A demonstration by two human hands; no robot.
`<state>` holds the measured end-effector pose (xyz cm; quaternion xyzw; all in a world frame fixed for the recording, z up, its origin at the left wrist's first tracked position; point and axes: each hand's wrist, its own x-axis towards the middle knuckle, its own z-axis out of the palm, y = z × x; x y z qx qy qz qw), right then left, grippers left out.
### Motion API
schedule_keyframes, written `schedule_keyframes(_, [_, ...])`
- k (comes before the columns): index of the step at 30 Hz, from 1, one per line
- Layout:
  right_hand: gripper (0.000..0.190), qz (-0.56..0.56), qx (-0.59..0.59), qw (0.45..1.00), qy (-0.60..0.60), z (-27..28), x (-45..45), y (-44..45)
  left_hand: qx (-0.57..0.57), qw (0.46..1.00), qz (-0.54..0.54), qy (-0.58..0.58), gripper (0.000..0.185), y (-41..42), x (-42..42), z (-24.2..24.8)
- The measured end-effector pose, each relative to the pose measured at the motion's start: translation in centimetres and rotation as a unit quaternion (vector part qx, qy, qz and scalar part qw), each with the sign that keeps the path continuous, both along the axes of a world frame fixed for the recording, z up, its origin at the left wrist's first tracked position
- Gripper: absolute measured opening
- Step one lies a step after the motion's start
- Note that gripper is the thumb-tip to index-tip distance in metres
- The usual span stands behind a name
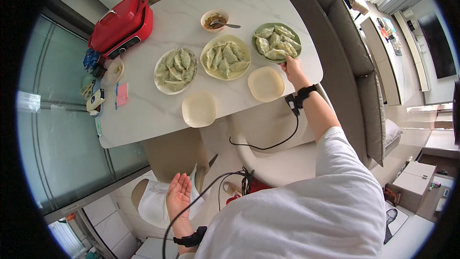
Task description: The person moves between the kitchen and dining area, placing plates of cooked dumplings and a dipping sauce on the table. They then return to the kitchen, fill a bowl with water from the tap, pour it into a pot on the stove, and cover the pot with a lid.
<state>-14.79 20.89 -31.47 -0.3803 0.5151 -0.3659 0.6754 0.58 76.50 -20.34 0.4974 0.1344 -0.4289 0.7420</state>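
My right hand (291, 69) grips the near rim of a green plate of dumplings (276, 42) at the right end of the table. Left of it are a pale yellow plate of dumplings (225, 57) and a white patterned plate of dumplings (176, 71). Two cream square dishes lie near the front edge, one (266, 84) by my right wrist, the other (199, 109) further left. Behind the plates a small bowl (214, 20) holds brown sauce and a spoon. My left hand (179, 194) is held palm up below the table edge, fingers apart, holding nothing.
A red electric cooker (122, 25) stands at the table's left, with scissors (87, 90), pink sticky notes (122, 94) and small items near it. Chairs (176, 154) adjoin the front edge; a grey sofa (354, 43) is at the right. A black cable (201, 195) passes by my left arm.
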Motion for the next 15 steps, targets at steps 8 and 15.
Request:
schedule_keyframes(8, [0.018, -0.019, 0.001, 0.999, -0.039, -1.2, 0.33, -0.61, -0.002, 1.0, -0.005, 0.01, 0.039, 0.16, -0.21, -0.31])
schedule_keyframes(15, [0.02, -0.055, 0.034, 0.996, -0.06, -0.94, 0.83, -0.69, -0.001, 1.0, 0.016, 0.017, 0.04, 0.13, -0.05, -0.12])
